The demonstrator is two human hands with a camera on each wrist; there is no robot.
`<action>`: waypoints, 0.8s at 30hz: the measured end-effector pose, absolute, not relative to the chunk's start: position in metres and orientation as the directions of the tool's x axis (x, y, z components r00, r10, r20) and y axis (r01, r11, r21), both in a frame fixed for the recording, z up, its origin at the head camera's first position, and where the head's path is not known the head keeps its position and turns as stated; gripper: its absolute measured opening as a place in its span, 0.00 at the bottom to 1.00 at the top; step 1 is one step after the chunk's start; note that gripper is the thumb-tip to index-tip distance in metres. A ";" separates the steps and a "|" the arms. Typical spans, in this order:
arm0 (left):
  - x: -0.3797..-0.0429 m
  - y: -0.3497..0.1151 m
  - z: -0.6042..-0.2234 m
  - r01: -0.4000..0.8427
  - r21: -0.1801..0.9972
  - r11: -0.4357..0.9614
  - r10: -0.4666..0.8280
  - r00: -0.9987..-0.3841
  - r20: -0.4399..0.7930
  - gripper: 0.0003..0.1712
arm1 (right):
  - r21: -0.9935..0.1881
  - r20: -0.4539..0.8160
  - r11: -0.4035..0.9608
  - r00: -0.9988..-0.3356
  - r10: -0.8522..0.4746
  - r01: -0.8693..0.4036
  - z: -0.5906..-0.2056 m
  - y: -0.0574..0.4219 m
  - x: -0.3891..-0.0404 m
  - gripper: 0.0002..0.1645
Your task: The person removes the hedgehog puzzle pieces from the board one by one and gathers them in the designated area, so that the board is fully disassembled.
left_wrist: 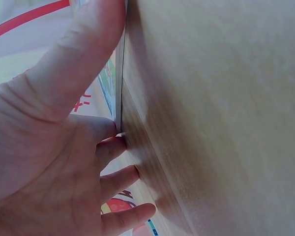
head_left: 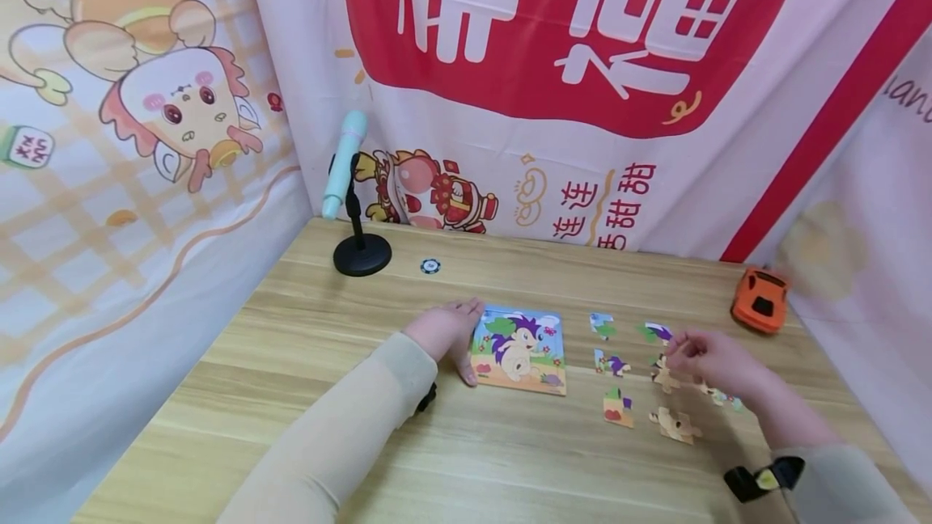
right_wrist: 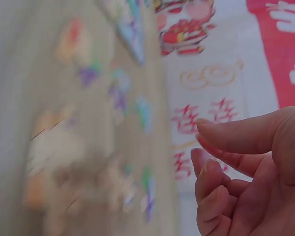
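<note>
My left hand (head_left: pixel 453 336) rests at the left edge of a square hedgehog jigsaw puzzle (head_left: pixel 520 352) lying on the table. In the left wrist view its thumb lies along the board's edge and its spread fingertips (left_wrist: pixel 119 182) touch the wood. To the right, my right hand (head_left: pixel 709 358) hovers over loose jigsaw pieces, fingers loosely curled, thumb and index tips close together with nothing visible between them. Around it lie a purple-and-green piece (head_left: pixel 658 332), a tan piece (head_left: pixel 675 424) and several others. A column of three pieces, with a red-and-green one (head_left: pixel 617 407) nearest me, stands beside the puzzle.
An orange toy car (head_left: pixel 760 300) sits at the table's right edge. At the back left are a mint-green microphone (head_left: pixel 345 164) on a black stand (head_left: pixel 362 255) and a round chip (head_left: pixel 430 266). Printed cloths (head_left: pixel 306 39) hang behind the wooden table (head_left: pixel 510 459).
</note>
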State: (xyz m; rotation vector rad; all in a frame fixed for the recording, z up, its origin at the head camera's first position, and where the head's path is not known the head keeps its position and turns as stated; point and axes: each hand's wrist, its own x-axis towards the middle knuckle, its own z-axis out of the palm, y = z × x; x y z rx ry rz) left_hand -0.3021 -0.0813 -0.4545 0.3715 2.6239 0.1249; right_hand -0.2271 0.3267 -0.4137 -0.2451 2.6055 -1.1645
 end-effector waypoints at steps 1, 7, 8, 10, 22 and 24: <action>-0.301 -0.081 -0.452 0.241 0.145 0.960 0.281 -0.846 -0.453 0.88 | -0.750 -0.165 0.659 -0.948 -0.271 -0.058 -0.409 0.321 -0.231 0.14; -0.288 -0.080 -0.437 0.255 0.140 0.957 0.290 -0.847 -0.446 0.81 | -0.766 -0.118 0.628 -0.931 -0.345 -0.136 -0.397 0.282 -0.245 0.12; -0.287 -0.080 -0.436 0.253 0.143 0.957 0.290 -0.849 -0.443 0.80 | -0.767 -0.116 0.625 -0.926 -0.359 -0.147 -0.398 0.274 -0.247 0.11; -0.285 -0.081 -0.435 0.250 0.151 0.956 0.292 -0.853 -0.434 0.79 | -0.768 -0.100 0.615 -0.915 -0.392 -0.180 -0.403 0.259 -0.250 0.10; -0.280 -0.081 -0.430 0.246 0.179 0.952 0.301 -0.855 -0.423 0.79 | -0.732 -0.146 0.660 -0.908 -0.394 -0.169 -0.460 0.181 -0.252 0.19; -0.280 -0.081 -0.430 0.256 0.173 0.951 0.306 -0.854 -0.421 0.80 | -0.723 -0.149 0.674 -0.916 -0.371 -0.155 -0.465 0.176 -0.253 0.22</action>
